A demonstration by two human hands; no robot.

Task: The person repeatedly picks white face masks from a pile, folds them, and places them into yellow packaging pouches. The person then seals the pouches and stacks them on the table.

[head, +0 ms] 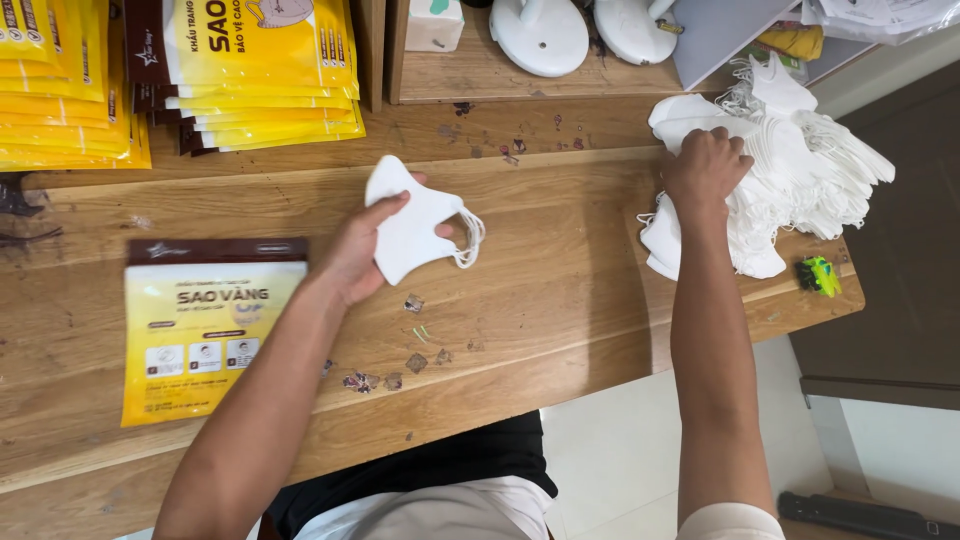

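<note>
While left hand (355, 255) fingers pinch white mask (415, 232), right hand (703, 168) fingers curl into mask pile (800, 170).

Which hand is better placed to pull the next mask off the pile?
Right. The right hand already rests on the pile of white masks, while the left hand is busy holding one mask over the table's middle.

The left hand (362, 248) hovers above the middle of the work surface, forearm running up from the lower left, thumb and fingers pinched shut (knuckles turned toward the camera). The right hand (703, 168) reaches farther out and to the right, arm nearly straight, palm down, fingers curled and pressing downward, wrist slightly bent.
</note>
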